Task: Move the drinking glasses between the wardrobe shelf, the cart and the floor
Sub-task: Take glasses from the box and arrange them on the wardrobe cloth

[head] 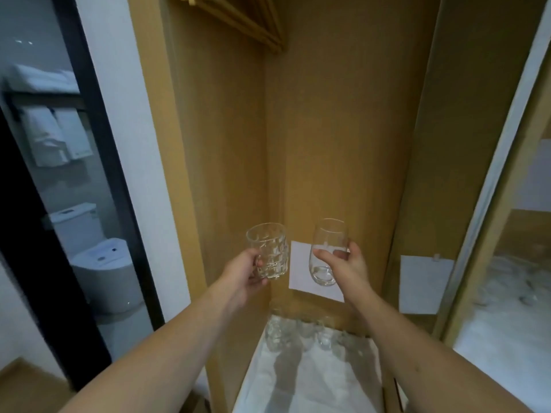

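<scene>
**Q:** Inside the wardrobe (pixel 337 129), what bounds the room for moving?

**A:** Wood-grain panels close the left side, the back and the right side; wooden hangers (pixel 238 19) hang at the top. Between them the upper bay stands open. Below, a white cloth-lined shelf (pixel 313 380) runs between the side panels, and a row of clear glasses (pixel 298 332), blurred, stands at its far edge against the back panel.

**Q:** Where are the two held glasses, and how do they point?

**A:** Both are raised above the shelf, mouths up, long axes near upright. The left hand (pixel 241 272) grips a faceted tumbler (pixel 268 251), which leans slightly left. The right hand (pixel 347 263) grasps a smooth, rounded stemless glass (pixel 326 253), fingers wrapped round its middle. The two glasses are near each other but apart.

**Q:** What else is shown?

**A:** A white paper sheet (pixel 301 272) is fixed to the back panel behind the glasses; a second sheet (pixel 425 284) hangs on the right panel. At left, a glass partition shows a toilet (pixel 101 269) and folded white towels (pixel 56 135).
</scene>
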A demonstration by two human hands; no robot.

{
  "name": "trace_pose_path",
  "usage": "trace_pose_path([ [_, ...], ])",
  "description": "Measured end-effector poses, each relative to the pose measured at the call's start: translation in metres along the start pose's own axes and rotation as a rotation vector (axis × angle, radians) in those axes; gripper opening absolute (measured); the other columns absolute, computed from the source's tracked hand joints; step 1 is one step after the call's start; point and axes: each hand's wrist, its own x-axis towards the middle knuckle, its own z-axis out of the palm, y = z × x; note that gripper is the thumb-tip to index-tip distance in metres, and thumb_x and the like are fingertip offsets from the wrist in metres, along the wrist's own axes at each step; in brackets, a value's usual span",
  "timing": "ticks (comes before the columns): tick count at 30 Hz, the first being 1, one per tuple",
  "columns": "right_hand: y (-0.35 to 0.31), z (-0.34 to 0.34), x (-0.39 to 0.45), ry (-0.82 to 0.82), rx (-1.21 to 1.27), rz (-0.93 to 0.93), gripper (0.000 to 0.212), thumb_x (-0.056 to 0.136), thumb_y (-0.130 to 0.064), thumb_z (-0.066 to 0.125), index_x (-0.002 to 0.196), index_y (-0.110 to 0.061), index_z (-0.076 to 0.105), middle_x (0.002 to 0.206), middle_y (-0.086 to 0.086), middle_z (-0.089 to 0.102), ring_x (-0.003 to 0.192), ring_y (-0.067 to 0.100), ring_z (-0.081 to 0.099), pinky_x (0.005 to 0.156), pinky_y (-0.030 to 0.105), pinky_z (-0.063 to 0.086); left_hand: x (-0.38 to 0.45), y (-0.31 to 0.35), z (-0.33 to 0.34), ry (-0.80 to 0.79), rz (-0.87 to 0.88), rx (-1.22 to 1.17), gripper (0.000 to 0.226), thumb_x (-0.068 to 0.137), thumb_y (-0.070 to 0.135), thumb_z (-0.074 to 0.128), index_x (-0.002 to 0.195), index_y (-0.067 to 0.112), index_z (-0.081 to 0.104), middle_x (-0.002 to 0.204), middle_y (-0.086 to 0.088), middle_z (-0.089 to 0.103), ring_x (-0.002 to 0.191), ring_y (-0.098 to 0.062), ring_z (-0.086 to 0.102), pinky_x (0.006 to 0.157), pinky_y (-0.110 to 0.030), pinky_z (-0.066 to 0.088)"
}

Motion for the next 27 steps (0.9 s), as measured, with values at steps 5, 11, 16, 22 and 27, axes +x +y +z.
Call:
trace_pose_path([
  [5, -0.017, 0.004, -0.038, 0.047, -0.006, -0.029, 0.067, 0.07, -0.037, 0.091, 0.126, -0.029, 0.057, 0.111, 0.0, 0.069, 0.1, 0.019, 0.067, 0.086, 0.037, 0.054, -0.027, 0.002, -0.023, -0.029, -0.015, 0.053, 0.023, 0.094, 0.026, 0.062, 0.075, 0.015, 0.058, 0.077, -0.009, 0.061, 0.069, -0.024, 0.06, 0.063, -0.035, 0.056],
  [11, -0.016, 0.002, -0.091, 0.063, -0.045, -0.04, 0.076, 0.069, -0.039, 0.091, 0.134, -0.028, 0.053, 0.123, 0.001, 0.063, 0.111, 0.019, 0.062, 0.1, 0.044, 0.051, -0.047, -0.011, -0.045, -0.104, -0.013, 0.089, 0.027, 0.093, 0.027, 0.064, 0.07, 0.016, 0.057, 0.052, 0.002, 0.063, 0.062, -0.019, 0.062, 0.076, -0.039, 0.06],
  [16, -0.009, -0.015, -0.141, 0.119, -0.079, -0.026, 0.082, 0.067, -0.041, 0.092, 0.136, -0.026, 0.05, 0.123, -0.002, 0.065, 0.111, 0.016, 0.064, 0.091, 0.035, 0.054, -0.063, -0.034, -0.052, -0.174, -0.059, 0.114, 0.026, 0.093, 0.028, 0.064, 0.07, 0.017, 0.057, 0.049, 0.004, 0.062, 0.053, -0.016, 0.062, 0.063, -0.033, 0.058],
  [22, -0.009, -0.047, -0.182, 0.213, -0.076, 0.018, 0.087, 0.066, -0.041, 0.093, 0.138, -0.025, 0.047, 0.115, 0.0, 0.072, 0.104, 0.017, 0.07, 0.087, 0.032, 0.054, -0.08, -0.061, -0.04, -0.249, -0.116, 0.147, 0.019, 0.092, 0.028, 0.064, 0.077, 0.017, 0.061, 0.078, -0.004, 0.064, 0.074, -0.022, 0.064, 0.076, -0.038, 0.062],
  [27, -0.014, -0.077, -0.2, 0.304, -0.063, 0.023, 0.083, 0.066, -0.04, 0.093, 0.136, -0.026, 0.05, 0.108, 0.001, 0.073, 0.099, 0.014, 0.07, 0.075, 0.024, 0.047, -0.097, -0.072, -0.012, -0.303, -0.136, 0.195, 0.028, 0.092, 0.03, 0.065, 0.07, 0.016, 0.057, 0.087, -0.008, 0.061, 0.079, -0.023, 0.063, 0.062, -0.033, 0.06],
])
